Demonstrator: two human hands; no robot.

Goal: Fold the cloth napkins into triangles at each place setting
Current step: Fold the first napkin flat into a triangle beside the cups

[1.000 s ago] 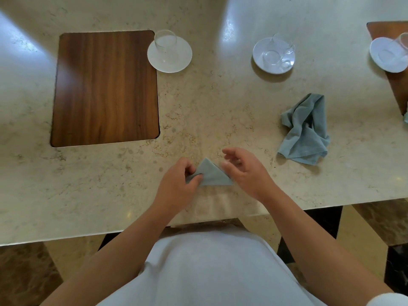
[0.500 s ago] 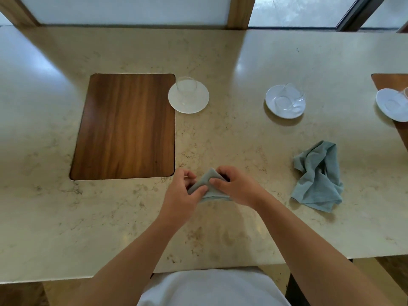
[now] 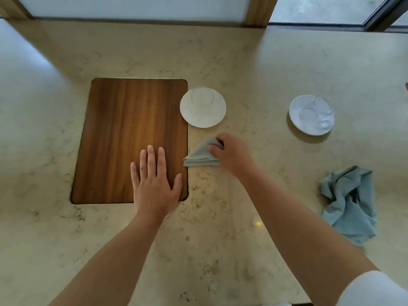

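A small grey-green napkin folded into a triangle point(image 3: 199, 154) lies on the marble counter just right of the wooden placemat point(image 3: 123, 129), below a white saucer with a glass point(image 3: 202, 107). My right hand point(image 3: 231, 154) pinches the triangle's upper right edge with thumb and fingers. My left hand point(image 3: 154, 184) lies flat and spread on the placemat's lower right corner, holding nothing. A second napkin point(image 3: 350, 204), blue-grey and crumpled, lies unfolded at the right of the counter.
A second white saucer with an overturned glass cup point(image 3: 312, 114) stands at the right. The marble counter point(image 3: 254, 62) runs back to a window frame. Its front edge is near my body.
The folded triangle has been carried from the counter's front edge up to beside the placemat. My left hand has let go of it and now lies flat on the placemat.
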